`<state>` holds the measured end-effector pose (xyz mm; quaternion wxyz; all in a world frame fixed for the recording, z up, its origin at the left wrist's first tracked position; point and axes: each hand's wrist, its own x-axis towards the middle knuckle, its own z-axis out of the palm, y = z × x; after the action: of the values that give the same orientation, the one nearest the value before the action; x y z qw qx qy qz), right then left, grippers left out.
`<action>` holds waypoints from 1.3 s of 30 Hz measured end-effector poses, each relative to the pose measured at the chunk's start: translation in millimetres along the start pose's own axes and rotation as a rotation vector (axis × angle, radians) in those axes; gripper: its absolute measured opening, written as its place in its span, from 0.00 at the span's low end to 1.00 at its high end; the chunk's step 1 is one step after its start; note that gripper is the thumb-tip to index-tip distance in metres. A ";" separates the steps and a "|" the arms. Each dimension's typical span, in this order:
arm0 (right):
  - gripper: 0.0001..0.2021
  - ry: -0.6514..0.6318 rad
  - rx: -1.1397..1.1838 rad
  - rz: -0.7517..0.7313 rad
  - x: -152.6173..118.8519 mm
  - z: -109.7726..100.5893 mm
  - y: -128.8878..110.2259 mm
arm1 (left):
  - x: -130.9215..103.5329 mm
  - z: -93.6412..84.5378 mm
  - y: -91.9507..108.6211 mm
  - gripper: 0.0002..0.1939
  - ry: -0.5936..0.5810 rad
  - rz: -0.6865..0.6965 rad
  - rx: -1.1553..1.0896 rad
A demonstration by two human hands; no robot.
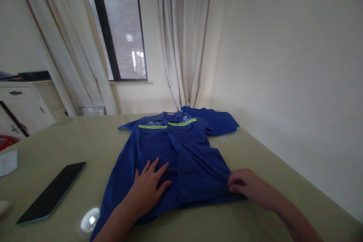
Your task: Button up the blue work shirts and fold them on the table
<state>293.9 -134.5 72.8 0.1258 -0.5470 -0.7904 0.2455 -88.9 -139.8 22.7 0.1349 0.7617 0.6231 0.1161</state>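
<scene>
A blue short-sleeved shirt (193,162) with yellow-green stripes lies front side up, its collar at the far end. My left hand (149,189) lies on the lower left part of the shirt with its fingers spread. At the shirt's lower right edge, my right hand (246,187) pinches the fabric between thumb and fingers. The front panels overlap unevenly, with folds running across the right one. Behind the right shoulder is another piece of folded blue cloth (224,121).
The pale green table (93,136) meets a wall on the right. A dark tablet-like slab (53,193) lies at the left, with white paper (8,162) beyond it. A shiny round spot (90,219) shows near the shirt's left edge. Curtains hang behind.
</scene>
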 end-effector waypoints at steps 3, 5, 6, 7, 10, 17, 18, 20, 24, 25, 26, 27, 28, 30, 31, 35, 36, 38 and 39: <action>0.21 0.087 -0.103 -0.046 8.7 -5.4 -24.8 | -5.6 -6.3 17.4 0.34 -0.108 0.068 0.051; 0.20 0.224 -0.106 -0.129 24.2 1.5 -55.7 | -2.1 -14.4 23.1 0.39 -0.181 0.168 0.043; 0.20 0.247 -0.090 -0.154 34.2 8.9 -72.3 | 1.9 -18.8 24.9 0.41 -0.209 0.214 0.032; 0.20 0.250 -0.074 -0.163 45.2 18.6 -88.2 | 7.1 -22.8 26.2 0.41 -0.220 0.242 0.018; 0.22 0.164 -0.110 -0.126 77.4 56.8 -122.2 | 24.6 -26.4 27.2 0.23 -0.149 0.213 -0.054; 0.17 0.175 -0.063 -0.045 99.1 107.5 -119.2 | 34.9 1.6 9.3 0.09 0.069 0.254 -0.292; 0.16 0.167 -0.032 -0.050 97.4 106.7 -115.6 | 34.0 3.4 7.7 0.08 0.060 0.255 -0.295; 0.15 0.140 0.018 -0.055 94.0 103.3 -109.8 | 32.6 4.3 6.9 0.06 0.047 0.252 -0.308; 0.08 0.104 0.072 -0.082 91.8 100.9 -105.4 | 30.0 3.0 12.7 0.05 0.044 0.231 -0.344; 0.07 0.112 0.086 -0.079 92.1 101.7 -105.4 | 28.7 3.1 14.9 0.06 0.050 0.224 -0.345; 0.07 0.131 0.109 -0.075 92.7 102.7 -105.6 | 27.2 3.5 17.3 0.06 0.061 0.219 -0.339; 0.06 0.158 0.144 -0.079 93.6 103.7 -105.8 | 25.4 4.1 19.5 0.07 0.076 0.215 -0.327; 0.05 0.189 0.195 -0.093 94.7 104.3 -105.9 | 23.6 4.8 21.6 0.07 0.096 0.212 -0.310; 0.03 0.225 0.335 -0.148 97.2 104.6 -105.4 | 20.4 6.1 24.9 0.06 0.143 0.208 -0.285; 0.02 0.222 0.408 -0.178 98.5 104.3 -104.5 | 19.2 6.5 26.0 0.05 0.164 0.208 -0.283; 0.06 0.131 0.599 -0.225 103.6 103.6 -97.0 | 18.0 7.4 26.5 0.04 0.217 0.196 -0.330; 0.07 0.113 0.629 -0.226 104.7 104.0 -94.6 | 18.4 8.0 25.7 0.04 0.222 0.191 -0.342; 0.06 0.085 0.690 -0.220 106.5 105.7 -90.4 | 19.6 10.1 23.5 0.04 0.225 0.187 -0.364; 0.06 0.075 0.718 -0.217 107.2 106.7 -88.8 | 20.2 11.6 22.1 0.05 0.223 0.191 -0.378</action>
<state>133.0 -86.9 21.5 0.3638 -0.3896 -0.7022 0.4719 -60.6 -124.9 19.8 0.1938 0.7608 0.5266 0.3261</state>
